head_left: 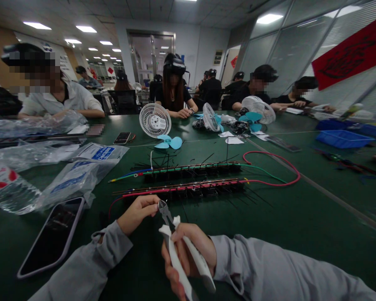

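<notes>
While cutters (174, 251) are gripped by right hand (198, 241), bottom middle, left hand (137, 215) is pinched, catch unclear; snipping likely, careful aim needed.

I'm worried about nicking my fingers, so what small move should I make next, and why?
I'd probably draw your left hand back a little before squeezing: its fingertips appear right beside the head of the pliers, whose handles your right hand already grips.

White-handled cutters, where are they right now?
The white-handled cutters are at bottom centre of the head view, gripped in the right hand, their jaws just right of the left hand and below the nearer wired strip.
</notes>
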`<state>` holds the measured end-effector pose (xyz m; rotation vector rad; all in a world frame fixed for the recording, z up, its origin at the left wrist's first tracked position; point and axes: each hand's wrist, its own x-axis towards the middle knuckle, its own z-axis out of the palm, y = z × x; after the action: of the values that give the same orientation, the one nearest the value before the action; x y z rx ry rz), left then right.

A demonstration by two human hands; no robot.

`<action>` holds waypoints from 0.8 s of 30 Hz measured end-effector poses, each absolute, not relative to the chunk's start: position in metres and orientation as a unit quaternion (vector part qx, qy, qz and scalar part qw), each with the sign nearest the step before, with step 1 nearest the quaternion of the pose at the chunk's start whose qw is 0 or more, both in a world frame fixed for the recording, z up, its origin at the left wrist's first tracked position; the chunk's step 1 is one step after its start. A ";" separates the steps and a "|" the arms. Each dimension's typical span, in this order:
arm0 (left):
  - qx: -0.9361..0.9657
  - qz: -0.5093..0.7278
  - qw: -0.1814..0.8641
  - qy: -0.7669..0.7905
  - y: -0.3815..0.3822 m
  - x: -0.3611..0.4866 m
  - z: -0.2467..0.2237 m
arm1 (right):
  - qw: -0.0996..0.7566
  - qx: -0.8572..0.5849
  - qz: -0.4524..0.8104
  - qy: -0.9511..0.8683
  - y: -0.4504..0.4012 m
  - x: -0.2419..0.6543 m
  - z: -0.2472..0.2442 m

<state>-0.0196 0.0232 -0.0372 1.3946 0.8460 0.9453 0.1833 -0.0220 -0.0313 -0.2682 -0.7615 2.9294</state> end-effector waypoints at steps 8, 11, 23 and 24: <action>0.596 0.407 0.586 0.368 0.024 -0.020 -0.039 | 0.045 -0.056 0.966 -0.250 -0.021 0.183 -0.036; 0.597 0.411 0.585 0.365 0.023 -0.020 -0.038 | 0.043 -0.047 0.966 -0.249 -0.019 0.183 -0.039; 0.605 0.404 0.578 0.369 0.023 -0.019 -0.036 | 0.048 -0.102 0.960 -0.257 -0.020 0.180 -0.024; 0.606 0.404 0.578 0.368 0.023 -0.019 -0.036 | 0.040 -0.098 0.960 -0.261 -0.019 0.180 -0.024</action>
<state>-0.0191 0.0225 -0.0356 1.4176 0.8618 0.9445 0.1796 -0.0190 -0.0238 -0.3003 -0.7991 2.9411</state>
